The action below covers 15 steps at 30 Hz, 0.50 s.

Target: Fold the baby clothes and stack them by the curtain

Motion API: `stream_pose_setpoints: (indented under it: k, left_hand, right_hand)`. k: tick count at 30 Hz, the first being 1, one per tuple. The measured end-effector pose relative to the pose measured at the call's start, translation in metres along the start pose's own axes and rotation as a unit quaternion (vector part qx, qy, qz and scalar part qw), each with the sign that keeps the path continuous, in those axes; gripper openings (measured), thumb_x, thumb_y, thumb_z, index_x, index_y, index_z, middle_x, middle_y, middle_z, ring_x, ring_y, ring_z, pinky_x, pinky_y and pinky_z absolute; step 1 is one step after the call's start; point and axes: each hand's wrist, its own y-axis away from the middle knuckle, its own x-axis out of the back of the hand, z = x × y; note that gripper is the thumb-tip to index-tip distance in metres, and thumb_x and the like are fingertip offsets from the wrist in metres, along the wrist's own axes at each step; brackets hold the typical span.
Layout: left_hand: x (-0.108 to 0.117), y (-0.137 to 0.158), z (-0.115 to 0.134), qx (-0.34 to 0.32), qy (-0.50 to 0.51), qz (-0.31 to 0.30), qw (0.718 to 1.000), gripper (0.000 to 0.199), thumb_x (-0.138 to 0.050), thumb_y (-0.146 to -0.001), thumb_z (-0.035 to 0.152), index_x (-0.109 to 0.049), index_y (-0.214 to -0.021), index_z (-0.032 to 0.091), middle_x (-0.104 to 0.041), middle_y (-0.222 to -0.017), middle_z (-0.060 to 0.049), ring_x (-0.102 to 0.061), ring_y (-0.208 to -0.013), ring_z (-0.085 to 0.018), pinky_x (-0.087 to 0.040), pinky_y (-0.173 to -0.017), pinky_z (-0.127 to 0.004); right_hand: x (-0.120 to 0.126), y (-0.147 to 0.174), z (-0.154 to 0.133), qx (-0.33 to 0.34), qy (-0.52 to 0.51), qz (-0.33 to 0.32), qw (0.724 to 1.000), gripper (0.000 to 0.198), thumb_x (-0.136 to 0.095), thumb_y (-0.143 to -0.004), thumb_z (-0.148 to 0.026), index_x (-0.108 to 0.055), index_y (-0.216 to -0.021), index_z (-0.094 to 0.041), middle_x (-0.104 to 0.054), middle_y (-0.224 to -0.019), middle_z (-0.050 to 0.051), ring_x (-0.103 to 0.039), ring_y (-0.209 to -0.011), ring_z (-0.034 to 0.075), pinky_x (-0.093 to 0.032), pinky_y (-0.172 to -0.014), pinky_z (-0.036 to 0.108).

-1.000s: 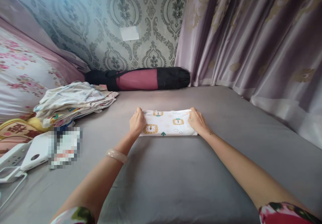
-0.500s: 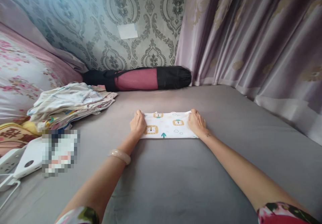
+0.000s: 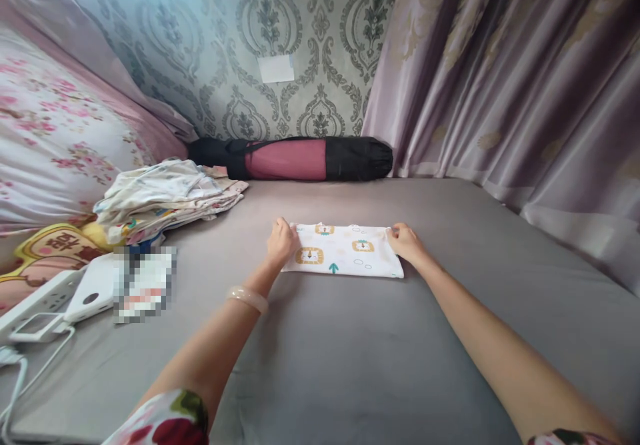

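A white cloth (image 3: pixel 340 252) printed with lion faces and green arrows lies folded into a flat rectangle on the grey bedsheet (image 3: pixel 360 352). My left hand (image 3: pixel 281 240) is closed at its left end, with the fingers gripping the edge near the far corner. At the far right corner, my right hand (image 3: pixel 406 242) pinches the cloth between thumb and fingers. The near right corner of the cloth shows uncovered. A pale bangle (image 3: pixel 247 298) circles my left wrist.
On the left sits a pile of folded clothes (image 3: pixel 165 195), with a yellow cushion (image 3: pixel 60 248), a power strip (image 3: pixel 47 302), a white device (image 3: pixel 95 288) and cables nearer me. A black and pink roll bag (image 3: pixel 287 158) lies along the wall; curtains (image 3: pixel 475 85) hang at right.
My right hand has shifted outward a little, uncovering the cloth's near right corner. My left hand stays at the left end. The whole view has swung slightly left.
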Motion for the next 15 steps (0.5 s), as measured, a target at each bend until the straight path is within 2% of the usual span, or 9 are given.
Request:
stream_pose_setpoints:
  k: [2, 4, 7, 9, 11, 15]
  left_hand:
    - [0.006, 0.004, 0.004, -0.024, -0.027, 0.033, 0.999, 0.027, -0.04, -0.095, 0.029, -0.049, -0.112, 0.01, -0.057, -0.116, -0.02, -0.057, -0.111, -0.03, -0.046, -0.087, -0.038]
    - [0.008, 0.01, 0.013, -0.084, -0.05, 0.057, 0.994, 0.029, -0.042, -0.094, 0.029, -0.049, -0.115, 0.01, -0.056, -0.118, -0.02, -0.055, -0.113, -0.031, -0.044, -0.091, -0.041]
    - [0.002, 0.022, 0.031, -0.214, -0.046, 0.019, 0.976, 0.03, -0.04, -0.096, 0.028, -0.049, -0.121, 0.013, -0.057, -0.123, -0.017, -0.053, -0.118, -0.028, -0.041, -0.097, -0.04]
    - [-0.006, 0.03, 0.044, -0.276, -0.042, -0.023, 0.96, 0.034, -0.038, -0.097, 0.028, -0.049, -0.125, 0.013, -0.056, -0.13, -0.015, -0.048, -0.126, -0.026, -0.037, -0.104, -0.04]
    - [-0.016, 0.037, 0.052, -0.293, -0.044, -0.043, 0.954, 0.039, -0.034, -0.097, 0.028, -0.046, -0.131, 0.012, -0.051, -0.139, -0.015, -0.039, -0.135, -0.027, -0.031, -0.111, -0.042]
    - [-0.031, 0.041, 0.056, -0.272, -0.051, -0.053, 0.96, 0.049, -0.028, -0.098, 0.031, -0.039, -0.142, 0.013, -0.039, -0.151, -0.014, -0.025, -0.143, -0.029, -0.02, -0.116, -0.05]
  right_hand:
    - [0.006, 0.006, -0.003, 0.008, 0.019, 0.031, 0.999, 0.044, -0.037, -0.095, -0.035, -0.05, -0.129, -0.009, -0.066, -0.114, 0.018, -0.061, -0.109, 0.027, -0.046, -0.085, 0.035]
    - [0.007, 0.016, -0.013, 0.054, 0.052, 0.073, 0.994, 0.043, -0.036, -0.096, -0.033, -0.051, -0.129, -0.01, -0.062, -0.12, 0.02, -0.06, -0.111, 0.028, -0.045, -0.088, 0.037]
    - [-0.003, 0.034, -0.038, 0.177, 0.072, 0.075, 0.979, 0.042, -0.032, -0.096, -0.029, -0.051, -0.13, -0.013, -0.055, -0.134, 0.017, -0.052, -0.122, 0.027, -0.039, -0.1, 0.04]
    - [-0.015, 0.042, -0.055, 0.25, 0.073, 0.051, 0.964, 0.045, -0.029, -0.097, -0.027, -0.048, -0.136, -0.013, -0.044, -0.147, 0.014, -0.037, -0.136, 0.026, -0.027, -0.111, 0.044]
    - [-0.026, 0.048, -0.068, 0.286, 0.073, 0.018, 0.955, 0.05, -0.025, -0.098, -0.027, -0.042, -0.142, -0.012, -0.036, -0.152, 0.013, -0.027, -0.142, 0.027, -0.019, -0.115, 0.049]
    - [-0.04, 0.05, -0.076, 0.289, 0.075, -0.005, 0.954, 0.054, -0.022, -0.098, -0.029, -0.035, -0.148, -0.013, -0.029, -0.156, 0.011, -0.021, -0.145, 0.027, -0.013, -0.116, 0.052]
